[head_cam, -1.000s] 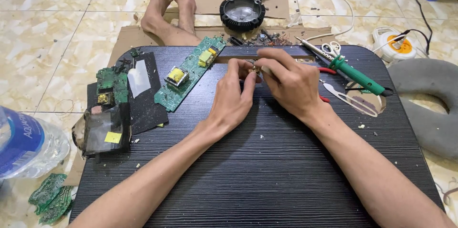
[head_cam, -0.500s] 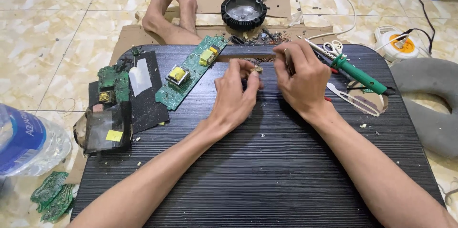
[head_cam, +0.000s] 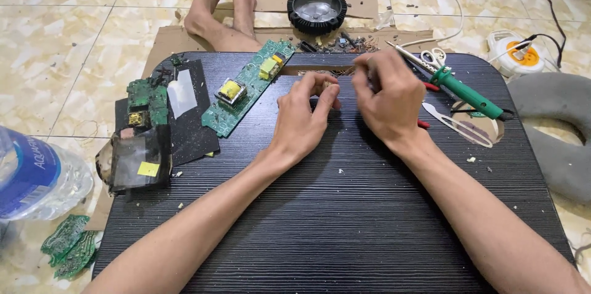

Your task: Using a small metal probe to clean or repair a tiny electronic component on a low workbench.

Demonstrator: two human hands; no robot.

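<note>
My left hand (head_cam: 303, 115) rests on the black table (head_cam: 345, 220) and pinches a small pale part (head_cam: 327, 85) between thumb and fingertips. My right hand (head_cam: 386, 97) is close beside it, fingers curled around something thin at the table's slot; what it grips is hidden. A long green circuit board (head_cam: 245, 86) with yellow components lies just left of my left hand. A green-handled soldering iron (head_cam: 463, 89) lies to the right of my right hand.
Black sheets, smaller green boards (head_cam: 143, 100) and a dark foil piece sit at the table's left. Scissors (head_cam: 434, 58), tweezers (head_cam: 455, 124), a tape ring lie right. A water bottle (head_cam: 31, 174), round black lamp housing (head_cam: 317, 10), power reel (head_cam: 521, 52), grey cushion and bare feet surround the table.
Both hands have shifted slightly toward the table's far edge and stayed together. My right hand's fingers have curled tighter near the slot. Nothing else on the table has moved.
</note>
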